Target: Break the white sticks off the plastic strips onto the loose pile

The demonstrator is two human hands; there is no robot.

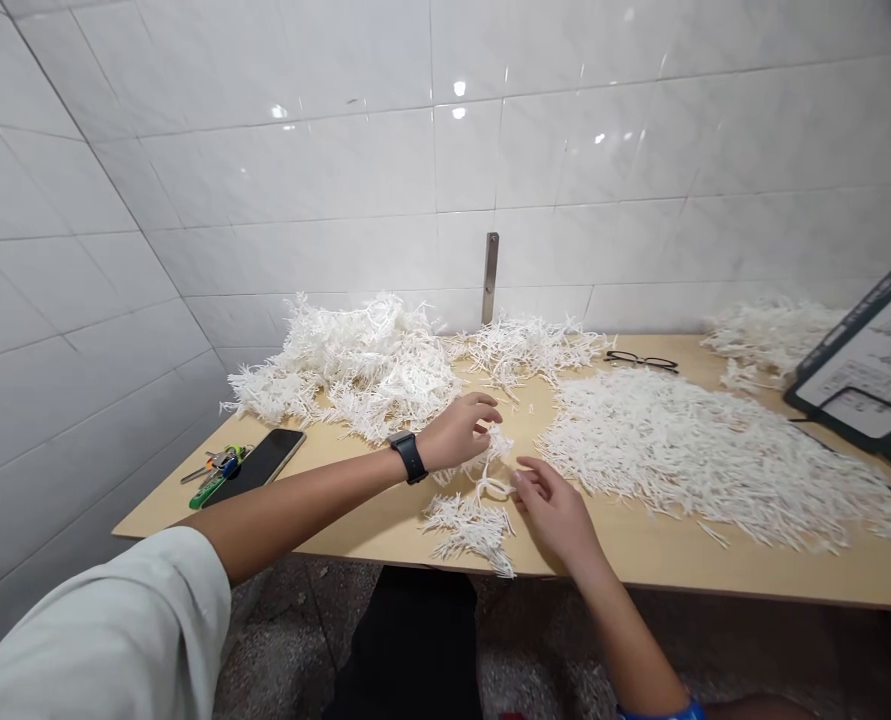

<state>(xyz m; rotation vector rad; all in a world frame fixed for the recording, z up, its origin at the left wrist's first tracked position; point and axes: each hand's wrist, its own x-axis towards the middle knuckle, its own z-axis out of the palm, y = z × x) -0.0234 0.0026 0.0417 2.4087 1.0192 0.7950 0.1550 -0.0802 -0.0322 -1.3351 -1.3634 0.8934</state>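
Observation:
My left hand (460,430), with a black watch on its wrist, is raised over the table with fingers curled round white branching strands (496,445). To its right, my right hand (554,505) has its fingertips pressed together at the end of a white looped strand (494,488). Just below both hands, a small heap of white pieces (471,530) lies near the table's front edge. Behind my left hand rises a large tangled white pile (362,360). A wide, flat spread of loose white sticks (685,450) covers the table right of my hands.
Keys (220,465) and a black phone (261,465) lie on the table's left end. Eyeglasses (641,361) rest behind the spread. A dark-framed printed panel (872,365) leans at the right. A metal strip (491,278) stands against the tiled wall.

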